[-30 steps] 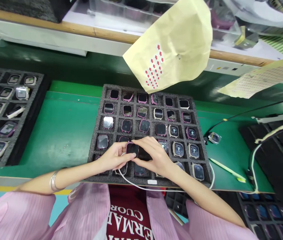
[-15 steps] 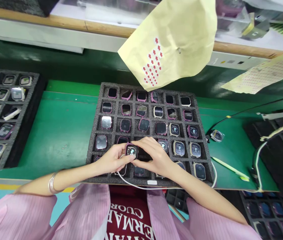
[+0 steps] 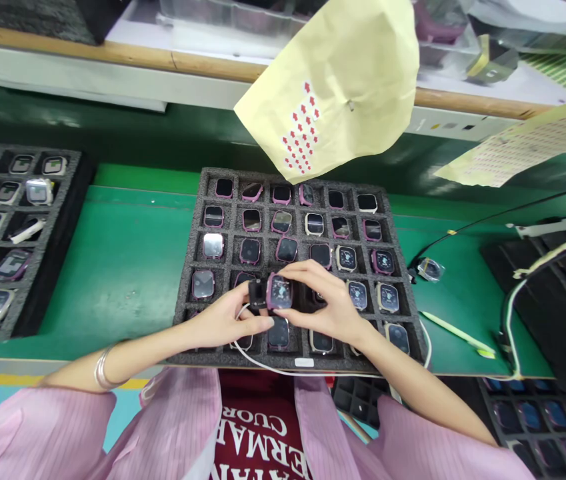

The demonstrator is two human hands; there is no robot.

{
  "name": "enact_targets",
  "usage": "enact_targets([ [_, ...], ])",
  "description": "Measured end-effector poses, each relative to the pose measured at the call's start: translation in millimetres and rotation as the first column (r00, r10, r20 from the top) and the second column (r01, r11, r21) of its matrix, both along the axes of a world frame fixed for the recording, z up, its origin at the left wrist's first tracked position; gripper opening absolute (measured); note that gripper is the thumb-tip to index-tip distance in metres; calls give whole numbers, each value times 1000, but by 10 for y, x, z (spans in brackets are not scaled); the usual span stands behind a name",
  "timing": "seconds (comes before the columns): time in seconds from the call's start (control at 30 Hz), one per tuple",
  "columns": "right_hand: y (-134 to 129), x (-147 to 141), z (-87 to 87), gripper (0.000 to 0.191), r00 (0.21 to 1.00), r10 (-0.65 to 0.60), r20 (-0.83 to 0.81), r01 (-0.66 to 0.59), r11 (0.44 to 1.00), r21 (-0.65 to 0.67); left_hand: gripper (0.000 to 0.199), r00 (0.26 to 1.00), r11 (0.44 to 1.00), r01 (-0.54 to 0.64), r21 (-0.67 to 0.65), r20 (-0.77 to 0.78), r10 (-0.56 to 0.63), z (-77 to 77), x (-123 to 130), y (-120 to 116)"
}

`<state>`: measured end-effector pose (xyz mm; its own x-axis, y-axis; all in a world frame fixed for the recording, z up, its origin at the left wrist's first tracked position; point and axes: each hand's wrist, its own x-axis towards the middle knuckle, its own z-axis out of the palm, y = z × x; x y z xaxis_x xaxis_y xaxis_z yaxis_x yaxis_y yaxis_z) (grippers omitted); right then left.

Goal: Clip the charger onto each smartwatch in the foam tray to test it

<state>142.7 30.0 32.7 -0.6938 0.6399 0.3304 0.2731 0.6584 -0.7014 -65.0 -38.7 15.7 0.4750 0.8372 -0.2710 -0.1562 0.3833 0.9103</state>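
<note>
Fingers of right hand (image 3: 330, 303): clamped on purple watch (image 3: 280, 292), index along its upper right, thumb at its lower right, parted by just the height of the watch. Other right fingers bunched together behind index. Fingers of left hand (image 3: 227, 317): curled onto black block (image 3: 257, 293), contact partly hidden; thumb stretched straight below it, pointing right. Block just beside left side of purple watch; can't tell if touching. Watch screen lit, facing up toward camera. Both held above foam tray (image 3: 195, 243), nearer its near edge than its far edge, slightly left of middle. White cable (image 3: 283, 371) out from left hand, along near edge of desk (image 3: 123, 253), then up by near right corner of tray. In tray compartments: rows of watches, purple or pale frames, several with lit screens toward right edge. On near rim of tray: white label (image 3: 304, 362). At left end of desk: second tray (image 3: 49, 230), also loaded with watches. Right of foam tray, on desk: light-green pen (image 3: 457, 333), slanted, near the near right corner; beyond it, clear-wrapped round item (image 3: 429, 269). Over far edge of tray: yellow sheet (image 3: 357, 87) with red arrows, hanging from shelf edge.
</note>
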Motion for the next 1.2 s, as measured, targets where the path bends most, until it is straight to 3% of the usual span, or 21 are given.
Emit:
enact_targets([
  [0.1, 36, 113, 27, 37, 974, -81, 210, 69, 996, 64, 36, 999, 998, -14, -65, -40, 12, 54, -156, -55],
  [0.23, 9, 80, 84, 41, 908, -62, 415, 5, 990, 137, 31, 985, 992, -84, -95, -160, 68, 91, -322, -168],
  [0.37, -12, -297, 129, 28, 886, -19, 463, -84, 976, 202, 33, 972, 982, -172, -82, -177, 156, 76, -315, -242],
  [0.5, 7, -650, 45, 28, 806, 14, 592, -189, 954, 235, 36, 965, 977, -208, -40, -172, 199, 23, -286, -275],
  [0.6, 46, -656, 13, 29, 844, 22, 536, -146, 971, 190, 35, 972, 977, -212, -23, -112, 208, -10, -320, -282],
  [0.73, 93, -478, 162, 33, 957, -28, 289, 0, 996, 94, 35, 982, 980, -191, -48, 3, 191, -40, -363, -263],
  [0.83, 28, -434, 297, 38, 976, 76, 205, -93, 993, 74, 42, 987, 986, -160, -37, 17, 161, -52, -348, -243],
  [0.97, -119, -526, 289, 36, 925, 221, 308, -278, 948, 155, 42, 985, 986, -165, -12, -47, 164, -37, -299, -246],
  [1.2, -112, -632, 155, 31, 931, 228, 286, -298, 925, 234, 27, 978, 983, -185, -11, -101, 183, -33, -285, -261],
])
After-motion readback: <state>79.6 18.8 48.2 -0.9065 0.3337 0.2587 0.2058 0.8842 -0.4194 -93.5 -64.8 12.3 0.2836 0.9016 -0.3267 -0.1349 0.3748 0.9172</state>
